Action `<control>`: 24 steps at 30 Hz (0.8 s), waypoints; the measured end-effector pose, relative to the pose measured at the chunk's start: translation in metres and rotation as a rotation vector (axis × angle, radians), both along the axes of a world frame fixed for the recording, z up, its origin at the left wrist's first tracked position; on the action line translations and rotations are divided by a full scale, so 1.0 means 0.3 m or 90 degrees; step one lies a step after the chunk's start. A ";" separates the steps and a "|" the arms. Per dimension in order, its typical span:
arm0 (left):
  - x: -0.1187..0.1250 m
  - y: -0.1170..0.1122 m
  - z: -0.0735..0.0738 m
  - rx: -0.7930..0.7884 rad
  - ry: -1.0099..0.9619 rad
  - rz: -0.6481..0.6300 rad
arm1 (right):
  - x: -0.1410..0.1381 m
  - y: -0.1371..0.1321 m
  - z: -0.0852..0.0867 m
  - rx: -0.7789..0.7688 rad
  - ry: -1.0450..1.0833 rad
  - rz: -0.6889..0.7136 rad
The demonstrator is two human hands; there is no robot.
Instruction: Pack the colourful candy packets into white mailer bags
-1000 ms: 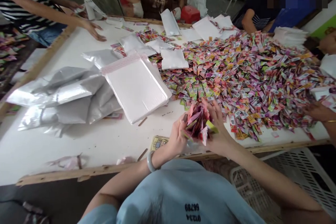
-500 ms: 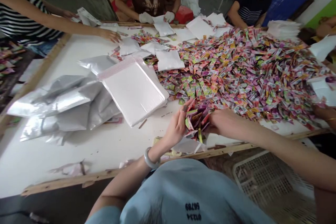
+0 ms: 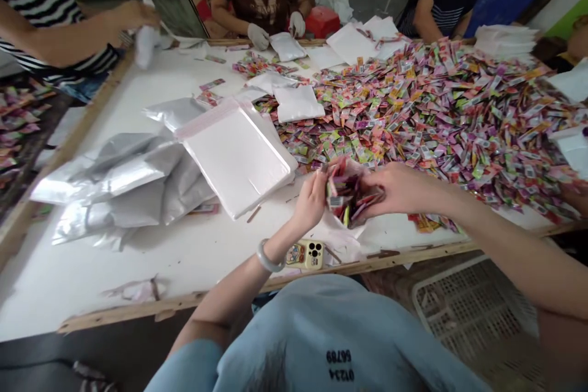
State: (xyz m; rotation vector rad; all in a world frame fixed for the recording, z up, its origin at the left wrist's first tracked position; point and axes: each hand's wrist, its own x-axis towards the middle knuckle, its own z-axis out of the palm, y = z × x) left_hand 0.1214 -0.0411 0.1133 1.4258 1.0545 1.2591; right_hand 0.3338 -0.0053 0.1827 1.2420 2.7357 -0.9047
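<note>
In front of my chest, my left hand (image 3: pixel 312 201) is closed on the left side of a pale plastic bag (image 3: pixel 356 234) whose mouth bulges with small colourful packets (image 3: pixel 345 196). My right hand (image 3: pixel 390 188) curls around the right side of the same packets. Its fingertips are partly hidden among them. A large heap of similar packets (image 3: pixel 441 110) spreads just beyond my hands. Under my left wrist lies a phone in a yellow case (image 3: pixel 305 254) at the table edge.
Left of my hands lie a stack of flat white bags (image 3: pixel 239 156) and several filled silver bags (image 3: pixel 133 180). A filled white bag (image 3: pixel 299 104) rests by the heap. Co-workers stand around the table (image 3: pixel 202 275). A white plastic basket (image 3: pixel 473 300) is below its wooden edge.
My hands have shifted slightly upward with the packets, and the phone shows more fully. The co-worker at left has drawn a hand back, holding something white; one small bag near there has left the table.
</note>
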 end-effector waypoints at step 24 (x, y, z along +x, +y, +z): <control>-0.084 0.062 -0.211 0.127 0.126 -0.048 | 0.172 -0.014 -0.231 -0.270 0.669 -0.509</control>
